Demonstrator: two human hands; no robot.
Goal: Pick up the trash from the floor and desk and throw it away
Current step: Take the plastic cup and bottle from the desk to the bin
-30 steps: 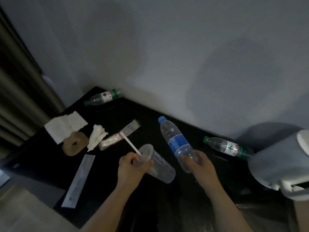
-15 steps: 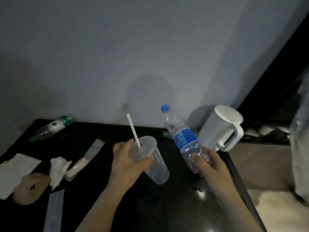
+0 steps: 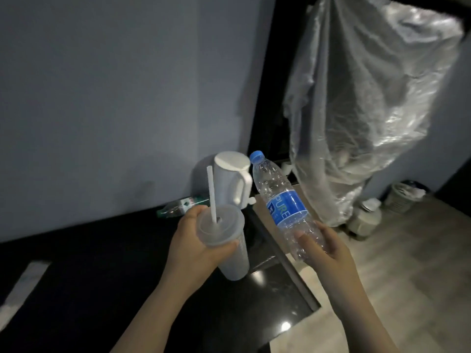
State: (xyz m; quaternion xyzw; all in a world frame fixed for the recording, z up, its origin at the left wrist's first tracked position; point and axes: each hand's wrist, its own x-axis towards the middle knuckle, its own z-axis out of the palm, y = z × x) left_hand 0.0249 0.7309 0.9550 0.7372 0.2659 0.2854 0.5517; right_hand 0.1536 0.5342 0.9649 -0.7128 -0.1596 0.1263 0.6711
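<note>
Dim room, seen from above through my head camera. A plain grey-blue wall fills the left and middle of my view, bare, with soft shadows low down near the desk. Below it runs a black desk with a glossy top; near its right-hand corner I see a small bright spot of reflected light and a paler sheen. Right of the wall stands a tall black vertical panel; I cannot tell whether it is a door frame or a cabinet side. Past the desk's right edge lies a pale wood-look floor, which meets another grey wall at the far right.
</note>
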